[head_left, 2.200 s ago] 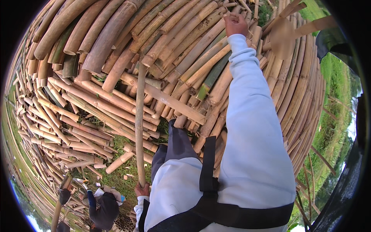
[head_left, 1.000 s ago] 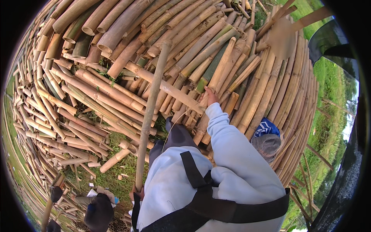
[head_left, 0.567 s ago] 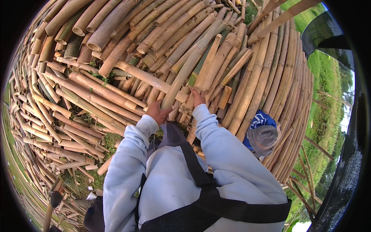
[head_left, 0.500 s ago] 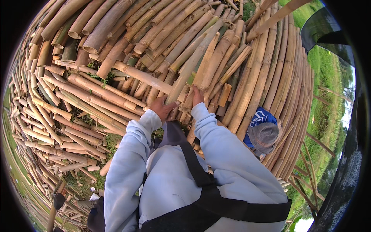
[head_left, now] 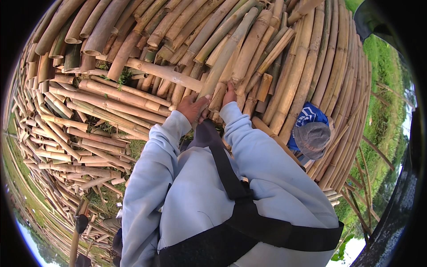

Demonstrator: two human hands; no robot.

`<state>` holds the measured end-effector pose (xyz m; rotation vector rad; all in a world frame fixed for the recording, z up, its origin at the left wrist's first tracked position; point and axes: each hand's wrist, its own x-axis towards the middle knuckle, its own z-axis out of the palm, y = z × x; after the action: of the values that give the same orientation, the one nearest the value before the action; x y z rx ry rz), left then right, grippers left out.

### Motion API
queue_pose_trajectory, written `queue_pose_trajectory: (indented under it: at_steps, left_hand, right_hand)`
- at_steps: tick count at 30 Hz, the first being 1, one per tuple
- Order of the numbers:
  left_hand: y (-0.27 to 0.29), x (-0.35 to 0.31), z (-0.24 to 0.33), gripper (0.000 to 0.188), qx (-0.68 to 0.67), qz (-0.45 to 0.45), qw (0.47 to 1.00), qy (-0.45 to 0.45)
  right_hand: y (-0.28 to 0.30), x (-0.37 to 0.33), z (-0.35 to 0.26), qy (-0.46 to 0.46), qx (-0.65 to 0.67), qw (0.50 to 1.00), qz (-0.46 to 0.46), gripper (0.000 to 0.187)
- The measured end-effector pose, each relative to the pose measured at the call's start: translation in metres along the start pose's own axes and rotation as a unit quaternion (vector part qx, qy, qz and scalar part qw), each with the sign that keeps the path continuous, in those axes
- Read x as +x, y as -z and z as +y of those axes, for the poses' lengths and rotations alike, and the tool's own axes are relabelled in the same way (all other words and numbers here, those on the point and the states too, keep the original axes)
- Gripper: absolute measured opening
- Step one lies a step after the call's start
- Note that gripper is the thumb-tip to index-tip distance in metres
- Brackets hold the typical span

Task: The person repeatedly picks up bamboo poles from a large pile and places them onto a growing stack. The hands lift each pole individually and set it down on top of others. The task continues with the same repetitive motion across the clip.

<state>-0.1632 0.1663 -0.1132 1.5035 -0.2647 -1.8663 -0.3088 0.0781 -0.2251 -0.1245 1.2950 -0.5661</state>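
Observation:
A long, pale grey-green bamboo pole (head_left: 231, 46) slants toward me over other cut poles. My left hand (head_left: 193, 108) is closed around its near end, with the thumb on top. Just right of it, my right hand (head_left: 229, 95) curls against the side of a bamboo length (head_left: 218, 99) lying alongside that end; its thumb and underside are hidden. A thick brown pole (head_left: 252, 44) runs away beyond my right fingers. Left of the held pole, another bamboo length (head_left: 164, 73) lies crosswise, its near end close to my left hand.
Thick bamboo ends (head_left: 104, 38) are stacked at far left, and shorter pieces (head_left: 62, 153) pile up to the left. Long poles (head_left: 307, 66) form a bank on the right. A person in a grey hat (head_left: 312, 139) is beside it. A wooden handle (head_left: 76, 236) shows at lower left.
The view has shifted, so most of the pile sits lower right or higher. Both hands appear a little farther up the picture, still at the near pole ends. The pole has swung slightly over its neighbour.

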Motion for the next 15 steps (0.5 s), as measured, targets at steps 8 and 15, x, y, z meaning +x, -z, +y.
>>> queue_pose_trajectory:
  at_steps: [8, 15]
  left_hand:
    - [0.013, -0.019, -0.006, 0.032, 0.039, 0.043, 0.997, -0.060]
    - [0.068, -0.098, -0.082, 0.033, 0.142, 0.229, 0.958, -0.095]
  right_hand:
    - [0.007, 0.015, 0.018, 0.224, -0.151, 0.963, 0.001, 0.049]
    - [0.007, -0.017, 0.023, 0.315, -0.252, 0.912, 0.081, 0.061]
